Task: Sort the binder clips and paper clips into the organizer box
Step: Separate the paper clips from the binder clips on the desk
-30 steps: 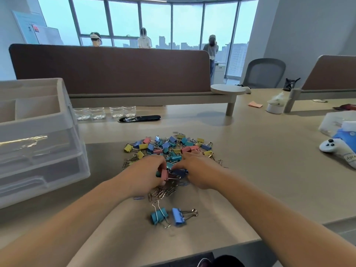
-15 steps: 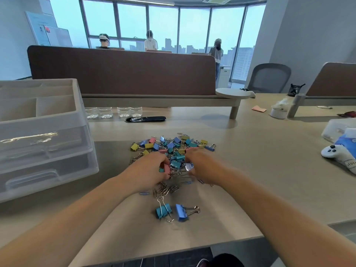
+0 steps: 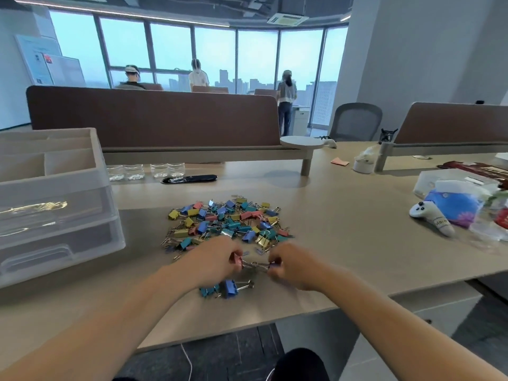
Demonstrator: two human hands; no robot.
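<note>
Pale wooden desk [image 3: 343,229] spans the frame below a wall of windows, where three people stand far off. At lower centre the hands meet just above the desk. The left hand [image 3: 211,264] pinches a pink binder clip [image 3: 237,261] with curled fingers. The right hand [image 3: 291,266], curled the same way, pinches a second clip [image 3: 273,266] that is mostly hidden in its fingers. The wire handles of the two clips meet between the hands.

Just below them, near the desk's front edge, a teal clip [image 3: 207,291] and a blue clip [image 3: 230,288] lie touching. Just above the hands, at centre frame, is the pile of binder clips [image 3: 228,224] in yellow, blue, teal and pink. Silvery paper clips [image 3: 167,242] are strewn along its lower left edge.

The organizer box [image 3: 55,204] stands at the left, translucent, with open compartments on top and drawers below. Behind the pile are a flat black object [image 3: 189,179] and a row of small clear cups [image 3: 143,171], in front of a brown divider [image 3: 154,116]. At the right edge lie a white game controller [image 3: 428,215] and a blue plush toy [image 3: 453,206].
</note>
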